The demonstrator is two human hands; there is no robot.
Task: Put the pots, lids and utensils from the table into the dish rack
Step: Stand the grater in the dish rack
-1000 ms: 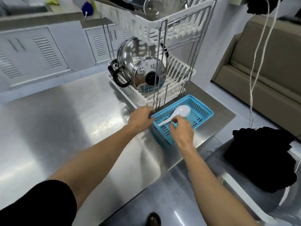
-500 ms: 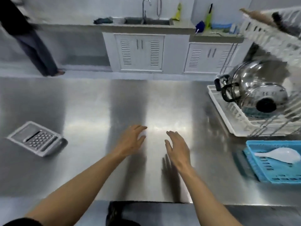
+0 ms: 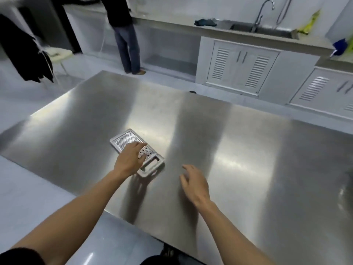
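Note:
A flat metal grater (image 3: 126, 140) with a grey plastic frame and handle lies on the steel table (image 3: 238, 150), left of centre. My left hand (image 3: 129, 159) is over the grater's middle, fingers spread and reaching onto its surface, not closed around it. My right hand (image 3: 193, 183) hovers open above the bare table to the right of the grater's handle, holding nothing. The dish rack is out of view.
A person (image 3: 125, 35) in dark clothes stands at the far counter. A sink with a tap (image 3: 261, 25) and white louvred cabinets (image 3: 240, 67) line the back wall. Dark cloth (image 3: 24, 52) hangs at the left. The table's near edge runs just below my forearms.
My view has swung left, away from the dish rack and blue basket. Both hands moved left across the table; my left hand now reaches onto the grater.

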